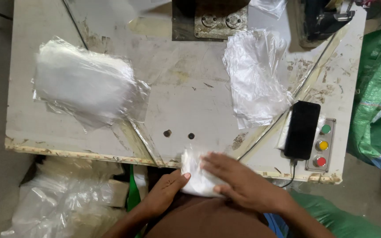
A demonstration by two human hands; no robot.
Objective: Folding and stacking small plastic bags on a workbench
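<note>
A small white packet lies at the near edge of the worn white worktable, partly over my lap. My right hand lies flat on top of it, fingers spread and pointing left. My left hand holds the packet's lower left corner between thumb and fingers. A stack of clear plastic bags lies on the table's right half. A larger bundle of clear bags wrapped in film lies on the left half.
A black phone lies on a control box with green, yellow and red buttons at the right edge, cable hanging down. A metal machine base stands at the back. Plastic bags pile on the floor left; green sacks stand right.
</note>
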